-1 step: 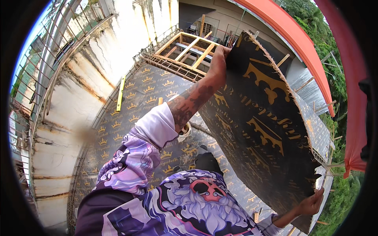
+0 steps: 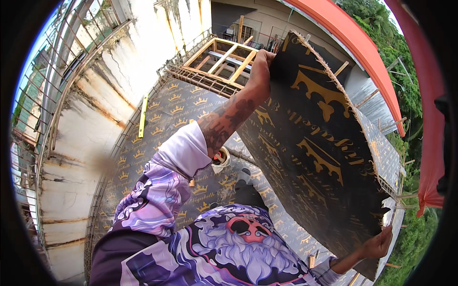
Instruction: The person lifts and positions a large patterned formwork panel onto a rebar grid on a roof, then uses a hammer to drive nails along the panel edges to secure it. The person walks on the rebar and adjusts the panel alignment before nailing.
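Observation:
A large black film-faced plywood sheet with gold crown prints and a splintered edge stands tilted at my right side. My left hand, with its arm stretched forward, is closed on the sheet's far upper corner. Low on the right, my right hand has its fingers closed at the sheet's near end, beside a jagged, broken bit of edge. Beneath the sheet lies a deck of similar printed panels. A white bucket with things in it sits on that deck past my left forearm, near my foot.
A yellow spirit level lies along the left edge by rebar and a stained white wall. Ahead, a wooden frame stands over an opening behind steel bars. An orange-red roof edge and red cloth border the right.
The view has shifted slightly, and the far scene sits a little further left. More of the bucket shows past my left forearm. Both hands keep their hold on the plywood sheet.

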{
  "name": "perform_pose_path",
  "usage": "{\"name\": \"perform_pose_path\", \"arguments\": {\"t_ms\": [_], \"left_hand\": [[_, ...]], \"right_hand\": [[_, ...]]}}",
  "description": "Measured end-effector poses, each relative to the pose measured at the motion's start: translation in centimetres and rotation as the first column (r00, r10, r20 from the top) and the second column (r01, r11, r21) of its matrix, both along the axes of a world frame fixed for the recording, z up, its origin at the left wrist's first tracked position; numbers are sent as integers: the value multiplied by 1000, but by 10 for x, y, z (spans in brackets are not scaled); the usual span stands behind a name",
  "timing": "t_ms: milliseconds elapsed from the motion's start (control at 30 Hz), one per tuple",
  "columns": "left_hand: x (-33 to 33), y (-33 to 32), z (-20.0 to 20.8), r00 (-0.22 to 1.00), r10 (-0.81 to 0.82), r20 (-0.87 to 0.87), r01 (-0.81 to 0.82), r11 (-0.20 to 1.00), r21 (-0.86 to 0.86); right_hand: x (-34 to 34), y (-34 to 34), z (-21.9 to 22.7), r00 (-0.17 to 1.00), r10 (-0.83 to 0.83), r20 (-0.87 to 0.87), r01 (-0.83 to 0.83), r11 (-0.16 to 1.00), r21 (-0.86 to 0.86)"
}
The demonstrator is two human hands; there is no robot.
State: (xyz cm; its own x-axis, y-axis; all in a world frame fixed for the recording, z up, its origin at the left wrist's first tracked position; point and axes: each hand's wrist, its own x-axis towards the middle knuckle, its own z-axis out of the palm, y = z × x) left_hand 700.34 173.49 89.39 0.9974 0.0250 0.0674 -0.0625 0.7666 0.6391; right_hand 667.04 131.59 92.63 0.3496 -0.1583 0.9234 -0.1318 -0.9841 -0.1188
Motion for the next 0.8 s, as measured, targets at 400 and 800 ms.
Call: {"name": "perform_pose_path", "arguments": {"t_ms": [400, 800], "left_hand": [[329, 56, 1, 980, 197, 3, -195, 968, 158], [560, 152, -35, 984, 78, 161, -105, 980, 168]], "right_hand": [[297, 62, -13, 958, 253, -131, -228, 956, 182], [506, 188, -29, 949, 308, -71, -287, 935, 210]]}}
